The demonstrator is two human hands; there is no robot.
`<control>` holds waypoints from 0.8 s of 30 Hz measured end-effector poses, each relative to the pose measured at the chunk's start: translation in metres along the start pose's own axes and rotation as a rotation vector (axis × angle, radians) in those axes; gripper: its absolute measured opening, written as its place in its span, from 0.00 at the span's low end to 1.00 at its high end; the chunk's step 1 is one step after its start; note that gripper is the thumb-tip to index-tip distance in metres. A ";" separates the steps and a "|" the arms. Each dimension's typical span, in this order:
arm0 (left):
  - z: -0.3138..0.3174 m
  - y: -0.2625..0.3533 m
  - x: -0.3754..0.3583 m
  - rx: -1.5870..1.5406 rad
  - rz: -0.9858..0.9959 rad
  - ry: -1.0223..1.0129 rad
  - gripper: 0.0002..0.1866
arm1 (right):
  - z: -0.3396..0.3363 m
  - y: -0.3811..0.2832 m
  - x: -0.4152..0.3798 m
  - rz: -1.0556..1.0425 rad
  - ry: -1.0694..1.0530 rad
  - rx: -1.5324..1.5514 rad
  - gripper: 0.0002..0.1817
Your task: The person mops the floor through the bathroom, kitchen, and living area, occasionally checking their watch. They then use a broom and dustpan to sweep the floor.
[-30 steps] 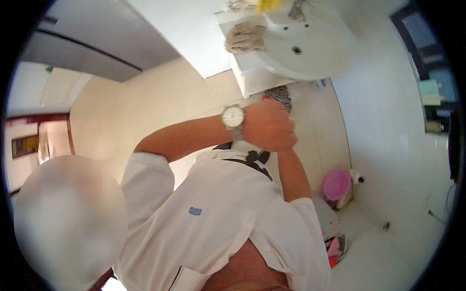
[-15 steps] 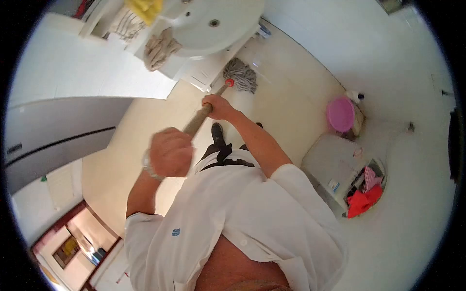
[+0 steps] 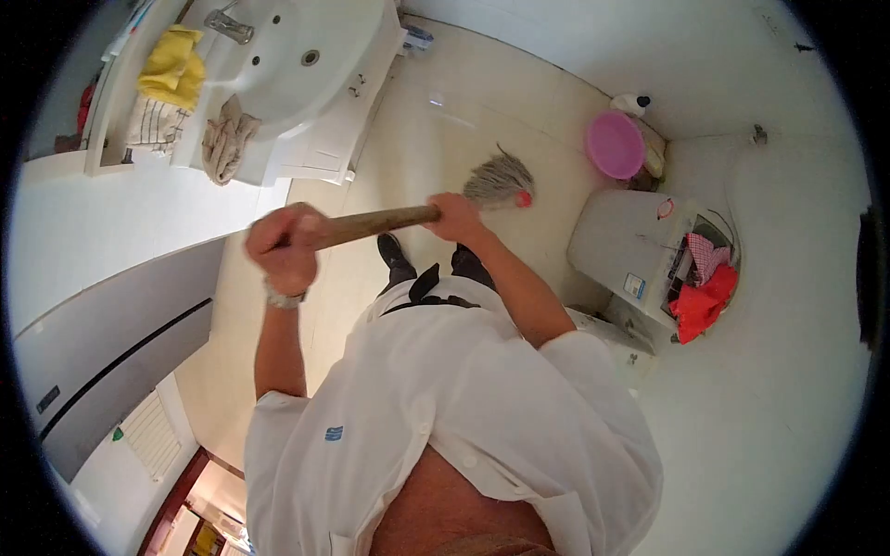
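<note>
A mop with a wooden handle (image 3: pixel 375 225) crosses in front of me. My left hand (image 3: pixel 287 248), with a watch at the wrist, is closed around the handle's upper end. Farther down the handle, my right hand (image 3: pixel 456 219) is wrapped around it. The grey mop head (image 3: pixel 499 178) lies on the tiled floor beyond my right hand, its red collar (image 3: pixel 524 198) beside the strands. The lower shaft between my right hand and the collar is mostly hidden.
A white washbasin (image 3: pixel 287 88) with a faucet stands at upper left, with a beige cloth (image 3: pixel 228 141) and a yellow cloth (image 3: pixel 173 69). To the right are a pink basin (image 3: pixel 616 145) and a washing machine (image 3: pixel 621 241) holding red clothing (image 3: pixel 705 301). My shoes are below the mop.
The mop head has swung right across the floor, away from the washbasin cabinet. My left hand has moved up and left, my right hand rightward. The view has shifted too.
</note>
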State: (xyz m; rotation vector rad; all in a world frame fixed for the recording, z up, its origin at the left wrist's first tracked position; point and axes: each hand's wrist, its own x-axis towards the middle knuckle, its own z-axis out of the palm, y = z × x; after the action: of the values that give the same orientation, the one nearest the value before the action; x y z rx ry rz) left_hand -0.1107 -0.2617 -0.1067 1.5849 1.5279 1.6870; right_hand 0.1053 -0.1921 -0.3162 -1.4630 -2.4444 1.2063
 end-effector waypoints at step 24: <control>-0.080 0.058 -0.043 -0.258 -0.158 0.284 0.18 | 0.078 -0.104 0.042 -0.335 0.167 0.112 0.16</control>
State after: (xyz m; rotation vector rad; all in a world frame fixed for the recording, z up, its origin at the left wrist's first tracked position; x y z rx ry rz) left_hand -0.1446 -0.3522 -0.0601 1.1037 1.4465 1.9875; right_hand -0.0254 -0.2320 -0.3172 -1.0271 -2.3445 1.0823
